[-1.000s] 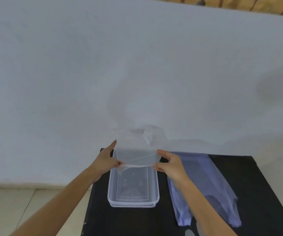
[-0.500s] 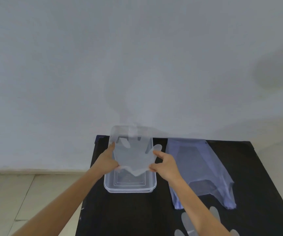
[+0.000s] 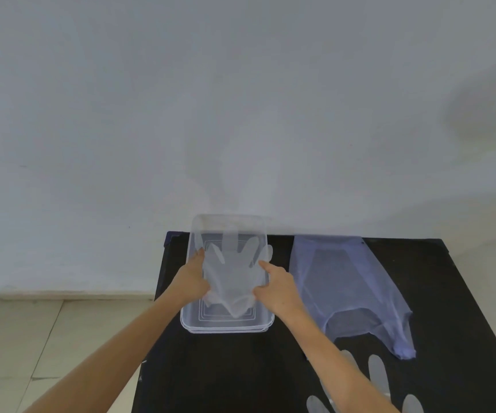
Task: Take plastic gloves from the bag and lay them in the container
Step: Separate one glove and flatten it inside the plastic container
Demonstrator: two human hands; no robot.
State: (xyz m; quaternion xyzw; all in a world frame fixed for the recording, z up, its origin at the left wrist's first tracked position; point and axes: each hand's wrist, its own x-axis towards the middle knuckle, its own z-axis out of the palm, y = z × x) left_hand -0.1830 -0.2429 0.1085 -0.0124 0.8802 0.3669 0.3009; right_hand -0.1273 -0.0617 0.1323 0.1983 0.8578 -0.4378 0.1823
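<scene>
A clear plastic container (image 3: 191, 318) stands on a black table (image 3: 226, 371). Over its inside hangs a see-through plastic glove (image 3: 235, 272), fingers pointing away from me. My left hand (image 3: 193, 278) pinches the glove's left edge and my right hand (image 3: 276, 289) pinches its right edge. To the right lies a flat pale purple plastic bag (image 3: 348, 290). More clear gloves (image 3: 375, 380) lie at the table's near edge, partly hidden by my right forearm.
A white wall (image 3: 240, 99) rises right behind the table. Beige floor tiles (image 3: 17, 347) show to the left of the table's left edge.
Both hands have lowered the glove from above the container's far end down into the container, and the glove now hangs spread open. The camera has tilted downward.
</scene>
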